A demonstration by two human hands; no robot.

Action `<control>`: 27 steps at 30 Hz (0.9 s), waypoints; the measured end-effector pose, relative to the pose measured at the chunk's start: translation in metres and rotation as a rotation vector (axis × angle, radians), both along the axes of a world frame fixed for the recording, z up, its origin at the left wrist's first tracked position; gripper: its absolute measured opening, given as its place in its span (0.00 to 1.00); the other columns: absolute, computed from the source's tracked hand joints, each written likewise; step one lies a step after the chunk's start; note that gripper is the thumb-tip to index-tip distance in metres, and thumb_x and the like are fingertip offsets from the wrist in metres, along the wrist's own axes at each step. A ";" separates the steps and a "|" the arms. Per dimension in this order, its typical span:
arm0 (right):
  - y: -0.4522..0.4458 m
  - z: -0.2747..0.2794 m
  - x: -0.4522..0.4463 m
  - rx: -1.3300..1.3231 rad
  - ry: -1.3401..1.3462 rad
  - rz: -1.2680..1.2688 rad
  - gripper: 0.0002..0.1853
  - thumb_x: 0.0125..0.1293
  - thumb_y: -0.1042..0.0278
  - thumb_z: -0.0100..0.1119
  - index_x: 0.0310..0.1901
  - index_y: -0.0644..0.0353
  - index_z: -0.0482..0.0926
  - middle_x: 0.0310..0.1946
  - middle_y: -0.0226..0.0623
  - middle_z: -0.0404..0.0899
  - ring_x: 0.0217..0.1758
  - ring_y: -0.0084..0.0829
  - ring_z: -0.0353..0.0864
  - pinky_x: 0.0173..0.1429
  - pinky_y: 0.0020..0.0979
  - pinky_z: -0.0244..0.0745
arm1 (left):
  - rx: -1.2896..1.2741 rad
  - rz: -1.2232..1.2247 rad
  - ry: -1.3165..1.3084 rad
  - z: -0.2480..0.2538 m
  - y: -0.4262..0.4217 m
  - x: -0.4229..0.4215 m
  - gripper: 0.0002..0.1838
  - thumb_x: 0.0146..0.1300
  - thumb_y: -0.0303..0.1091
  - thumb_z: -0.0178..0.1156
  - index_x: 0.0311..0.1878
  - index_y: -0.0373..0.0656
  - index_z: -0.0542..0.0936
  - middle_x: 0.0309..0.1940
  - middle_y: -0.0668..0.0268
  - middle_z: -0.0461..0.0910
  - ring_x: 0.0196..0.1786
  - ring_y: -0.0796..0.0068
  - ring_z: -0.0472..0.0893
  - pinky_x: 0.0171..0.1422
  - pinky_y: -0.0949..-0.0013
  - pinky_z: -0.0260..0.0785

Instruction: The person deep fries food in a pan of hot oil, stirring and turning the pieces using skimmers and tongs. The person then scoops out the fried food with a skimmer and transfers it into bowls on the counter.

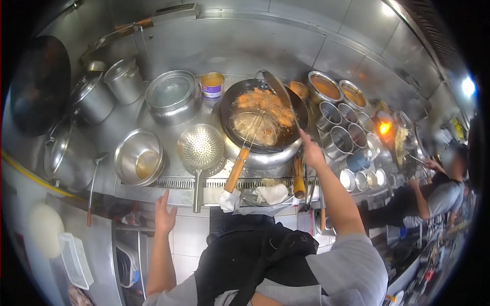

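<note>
My right hand [312, 150] is closed round the handle of a long metal ladle [278, 89], which reaches over the right side of a black wok [232, 109]. Orange-brown food pieces [263, 104] lie in the wok. A wire strainer [252, 127] with a wooden handle rests over the wok's front left, its handle end near a white cloth [229, 200]. My left hand [165, 214] hangs empty with its fingers apart, just in front of the counter edge, below a steel bowl [139, 157] and left of a perforated ladle [200, 147].
A large steel pot [173, 97] and a tin can [212, 85] stand left of the wok. Sauce pots [325, 86] and several steel cups [341, 140] stand right. Farther right, a flame [385, 127] burns near a co-worker [444, 183]. A bamboo brush [298, 178] lies in front.
</note>
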State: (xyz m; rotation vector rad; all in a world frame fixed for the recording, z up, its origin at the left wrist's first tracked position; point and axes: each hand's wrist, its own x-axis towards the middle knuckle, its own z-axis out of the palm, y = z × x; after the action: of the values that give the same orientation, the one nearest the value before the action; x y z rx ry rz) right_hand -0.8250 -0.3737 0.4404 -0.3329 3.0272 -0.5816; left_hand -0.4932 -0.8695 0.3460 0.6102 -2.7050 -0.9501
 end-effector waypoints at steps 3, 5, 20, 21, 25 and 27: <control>-0.043 0.004 0.009 -0.052 -0.028 -0.008 0.43 0.62 0.82 0.43 0.79 0.37 0.51 0.64 0.58 0.73 0.62 0.58 0.76 0.66 0.49 0.71 | -0.093 -0.121 0.084 -0.008 -0.019 0.013 0.43 0.57 0.21 0.66 0.77 0.53 0.64 0.60 0.52 0.71 0.53 0.58 0.77 0.58 0.61 0.74; -0.058 0.012 0.017 -0.161 0.023 0.035 0.43 0.63 0.82 0.43 0.79 0.38 0.51 0.66 0.57 0.71 0.66 0.56 0.74 0.69 0.47 0.70 | 0.193 -0.161 0.066 0.002 -0.017 0.024 0.43 0.58 0.20 0.65 0.77 0.56 0.65 0.60 0.54 0.71 0.53 0.61 0.78 0.50 0.65 0.77; -0.073 0.039 0.060 0.069 0.085 -0.003 0.45 0.61 0.82 0.44 0.79 0.31 0.51 0.48 0.62 0.82 0.52 0.58 0.82 0.58 0.53 0.73 | 0.520 -0.754 0.140 0.100 0.039 -0.009 0.17 0.62 0.23 0.64 0.55 0.44 0.84 0.43 0.61 0.80 0.41 0.70 0.81 0.44 0.70 0.75; -0.071 0.039 0.060 0.061 0.086 0.000 0.45 0.61 0.82 0.44 0.79 0.31 0.51 0.48 0.62 0.82 0.52 0.58 0.82 0.58 0.53 0.73 | 0.584 -0.890 0.112 0.118 0.049 -0.007 0.16 0.61 0.22 0.65 0.54 0.42 0.85 0.44 0.62 0.80 0.43 0.72 0.81 0.45 0.70 0.75; -0.051 0.037 0.055 0.146 -0.026 -0.012 0.45 0.61 0.81 0.45 0.79 0.30 0.52 0.48 0.60 0.82 0.52 0.57 0.83 0.57 0.53 0.75 | 0.836 -1.308 0.203 0.200 0.099 0.022 0.19 0.60 0.24 0.69 0.56 0.42 0.85 0.48 0.60 0.77 0.42 0.72 0.79 0.45 0.71 0.73; -0.030 0.031 0.046 0.161 -0.062 -0.010 0.45 0.61 0.80 0.46 0.78 0.30 0.52 0.49 0.60 0.82 0.52 0.57 0.83 0.57 0.53 0.75 | 0.844 -1.405 0.261 0.219 0.126 0.029 0.19 0.60 0.24 0.68 0.57 0.42 0.85 0.48 0.61 0.75 0.41 0.72 0.78 0.44 0.72 0.72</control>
State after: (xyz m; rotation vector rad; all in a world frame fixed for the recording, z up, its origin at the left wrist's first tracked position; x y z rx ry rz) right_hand -0.7788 -0.4033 0.4714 -0.2862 2.9919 -0.3383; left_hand -0.4640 -0.7432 0.5653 -1.4502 -2.0707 -2.1912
